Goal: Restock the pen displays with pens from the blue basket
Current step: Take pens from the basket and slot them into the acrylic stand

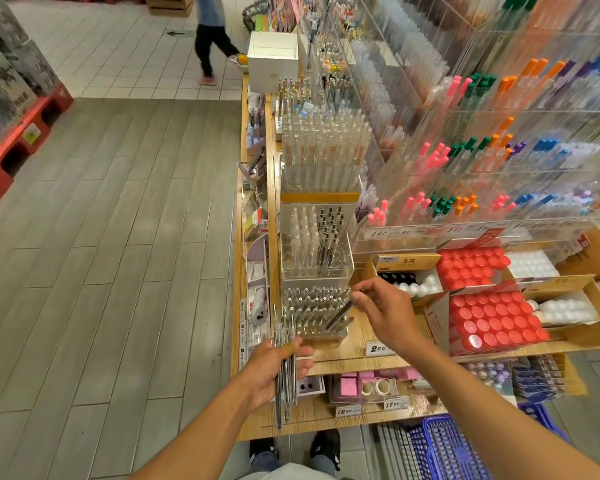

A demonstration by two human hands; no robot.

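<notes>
While my left hand [274,367] grips a bundle of clear pens [284,372] upright just in front of the shelf edge, fingers curled round their barrels, the restocking looks to me only partly done. Just right of that bundle sits the low clear pen display [314,311], most of its holes already filled with pen tops. Over its right side my right hand [381,311] pinches a single dark pen [340,315], tilted with its tip down toward the rack and seemingly not yet seated. Judging by the handful I hold, several pens are left to place. Far right and low, by my feet, the blue basket [447,448] rests on the floor; I cannot tell what remains inside.
</notes>
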